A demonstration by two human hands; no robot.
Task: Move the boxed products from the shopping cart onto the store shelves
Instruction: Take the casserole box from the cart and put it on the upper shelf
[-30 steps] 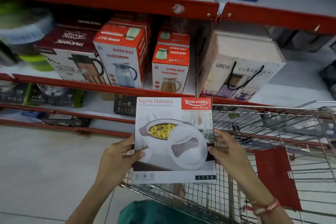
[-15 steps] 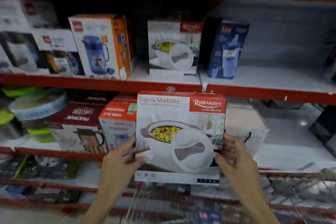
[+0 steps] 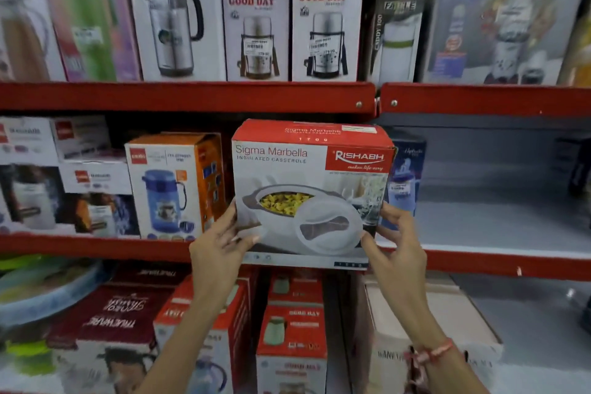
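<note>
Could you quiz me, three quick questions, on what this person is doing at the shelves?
1. True or false: only one hand holds the Sigma Marbella casserole box.
2. What stands directly left of it? A) orange flask box B) green bottle C) shopping bag
3. Fill in: the shelf space to its right is mostly ____.

Key:
1. False; the left hand and right hand grip its sides.
2. A, the orange flask box.
3. Empty: bare grey shelf.
</note>
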